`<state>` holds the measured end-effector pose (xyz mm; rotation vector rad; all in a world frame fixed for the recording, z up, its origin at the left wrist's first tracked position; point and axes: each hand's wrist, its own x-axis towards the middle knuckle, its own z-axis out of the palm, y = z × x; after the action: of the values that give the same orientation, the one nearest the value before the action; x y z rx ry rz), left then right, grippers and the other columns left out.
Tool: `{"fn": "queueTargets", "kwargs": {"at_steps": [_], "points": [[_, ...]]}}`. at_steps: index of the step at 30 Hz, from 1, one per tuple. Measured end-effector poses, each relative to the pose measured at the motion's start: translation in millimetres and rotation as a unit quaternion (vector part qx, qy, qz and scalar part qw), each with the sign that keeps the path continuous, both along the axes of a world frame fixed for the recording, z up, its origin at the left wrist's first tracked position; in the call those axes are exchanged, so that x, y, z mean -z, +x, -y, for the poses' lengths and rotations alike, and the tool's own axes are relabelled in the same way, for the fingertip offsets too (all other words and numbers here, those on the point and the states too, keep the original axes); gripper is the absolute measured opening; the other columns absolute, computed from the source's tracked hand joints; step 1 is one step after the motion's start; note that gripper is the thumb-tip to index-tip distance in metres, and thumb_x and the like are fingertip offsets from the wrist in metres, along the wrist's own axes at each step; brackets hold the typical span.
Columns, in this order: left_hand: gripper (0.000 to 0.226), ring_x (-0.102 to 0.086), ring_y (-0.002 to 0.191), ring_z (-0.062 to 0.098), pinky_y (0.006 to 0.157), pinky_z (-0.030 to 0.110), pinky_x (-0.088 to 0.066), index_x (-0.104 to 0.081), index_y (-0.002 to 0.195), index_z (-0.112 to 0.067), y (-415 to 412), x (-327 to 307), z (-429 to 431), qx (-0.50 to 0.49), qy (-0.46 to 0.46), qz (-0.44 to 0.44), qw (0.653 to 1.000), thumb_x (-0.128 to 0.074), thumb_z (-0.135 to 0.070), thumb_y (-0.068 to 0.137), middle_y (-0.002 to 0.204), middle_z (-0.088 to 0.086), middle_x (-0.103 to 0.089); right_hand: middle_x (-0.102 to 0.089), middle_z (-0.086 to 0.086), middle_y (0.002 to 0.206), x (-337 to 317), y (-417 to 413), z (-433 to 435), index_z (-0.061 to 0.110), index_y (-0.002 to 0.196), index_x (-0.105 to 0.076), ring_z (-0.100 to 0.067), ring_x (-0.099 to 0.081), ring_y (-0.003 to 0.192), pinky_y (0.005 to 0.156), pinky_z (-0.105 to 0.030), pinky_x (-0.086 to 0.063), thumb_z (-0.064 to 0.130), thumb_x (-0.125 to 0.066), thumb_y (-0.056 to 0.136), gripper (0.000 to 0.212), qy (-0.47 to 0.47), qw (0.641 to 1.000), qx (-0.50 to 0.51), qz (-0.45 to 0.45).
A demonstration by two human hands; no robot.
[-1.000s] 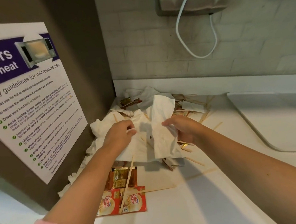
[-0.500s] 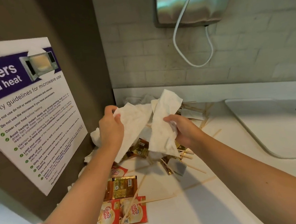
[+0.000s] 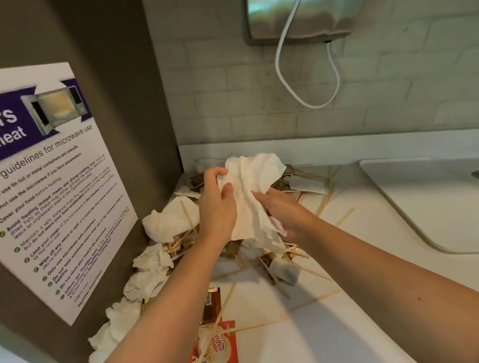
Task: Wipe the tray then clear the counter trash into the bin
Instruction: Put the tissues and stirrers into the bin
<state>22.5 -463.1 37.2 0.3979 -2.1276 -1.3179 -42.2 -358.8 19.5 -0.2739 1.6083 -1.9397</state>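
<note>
Tissue (image 3: 250, 197): held clear of the bench (image 3: 365, 257), above the litter pile in the corner, bunched between both my hands. Left hand (image 3: 217, 208) grips its upper left edge, fingers curled over it. Right hand (image 3: 282, 209) clasps its lower right side.

Below and around it: crumpled tissues (image 3: 170, 220) along the wall panel (image 3: 131, 104), with sachets (image 3: 213, 344) and stirrers (image 3: 345, 216) scattered on the bench. The white raised-edge surface (image 3: 432, 202) to the right may be the tray; I cannot confirm. The bin is not in view.

Judgement: the trash-clearing step is in hand, at its gathering stage, and most litter lies on the bench. The next move calls for wadding the tissue tight and scooping stirrers and sachets into it. The load then goes to the bin, with care not to shed the thin sticks.
</note>
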Motion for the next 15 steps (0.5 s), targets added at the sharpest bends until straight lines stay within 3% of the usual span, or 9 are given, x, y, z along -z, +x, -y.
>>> {"fn": "queueTargets", "kwargs": {"at_steps": [3, 6, 8, 11, 13, 15], "points": [[0.019, -0.05, 0.089, 0.008, 0.073, 0.023, -0.039, -0.047, 0.116, -0.021, -3.3, 0.5, -8.7, 0.049, 0.043, 0.029, 0.997, -0.039, -0.027, 0.1, 0.105, -0.009, -0.049, -0.064, -0.008, 0.119, 3.1, -1.6, -9.4, 0.013, 0.13, -0.048, -0.024, -0.065, 0.103, 0.084, -0.037, -0.055, 0.023, -0.055, 0.094, 0.037, 0.023, 0.999, 0.029, -0.009], [0.039, -0.04, 0.111, 0.009, 0.091, 0.025, -0.036, -0.04, 0.128, -0.027, -8.1, 1.2, -23.5, 0.109, 0.056, 0.065, 0.99, -0.054, -0.033, 0.092, 0.121, -0.011, -0.039, -0.066, -0.007, 0.113, 6.2, -2.8, -23.7, 0.012, 0.124, -0.048, -0.022, -0.068, 0.095, 0.071, -0.031, -0.059, 0.024, -0.055, 0.094, 0.033, 0.057, 0.996, 0.049, -0.04], [0.052, -0.04, 0.113, 0.012, 0.088, 0.025, -0.039, -0.035, 0.133, -0.032, -10.5, 3.0, -35.6, 0.137, 0.015, 0.094, 0.986, -0.059, -0.019, 0.089, 0.131, -0.007, -0.038, -0.067, -0.007, 0.105, 6.3, -1.3, -36.1, 0.015, 0.118, -0.051, -0.018, -0.068, 0.086, 0.063, -0.027, -0.059, 0.016, -0.051, 0.096, 0.022, 0.052, 0.996, 0.053, -0.058], [0.056, -0.053, 0.105, 0.021, 0.069, 0.026, -0.045, -0.04, 0.131, -0.034, -12.3, 7.4, -56.4, 0.169, 0.028, 0.116, 0.978, -0.052, -0.001, 0.087, 0.135, -0.001, -0.042, -0.067, -0.005, 0.104, 6.0, 2.1, -62.8, 0.016, 0.119, -0.049, -0.021, -0.067, 0.089, 0.081, -0.037, -0.056, 0.005, -0.046, 0.095, 0.027, 0.046, 0.995, 0.051, -0.07], [0.054, -0.054, 0.111, 0.024, 0.081, 0.031, -0.049, -0.043, 0.13, -0.032, -11.4, 10.2, -72.0, 0.188, 0.065, 0.108, 0.974, -0.051, 0.0, 0.087, 0.132, -0.003, -0.046, -0.066, -0.006, 0.1, 6.3, 3.6, -80.7, 0.011, 0.115, -0.051, -0.025, -0.066, 0.089, 0.084, -0.04, -0.052, 0.002, -0.048, 0.092, 0.025, 0.046, 0.996, 0.059, -0.055], [0.051, -0.049, 0.112, 0.015, 0.093, 0.031, -0.046, -0.042, 0.132, -0.029, -7.1, 13.0, -92.7, 0.197, 0.067, 0.104, 0.973, -0.053, -0.003, 0.089, 0.126, -0.01, -0.045, -0.067, -0.009, 0.102, 7.5, 7.7, -102.2, 0.01, 0.112, -0.053, -0.026, -0.066, 0.091, 0.085, -0.041, -0.053, 0.002, -0.051, 0.089, 0.025, 0.058, 0.995, 0.065, -0.042]]}}
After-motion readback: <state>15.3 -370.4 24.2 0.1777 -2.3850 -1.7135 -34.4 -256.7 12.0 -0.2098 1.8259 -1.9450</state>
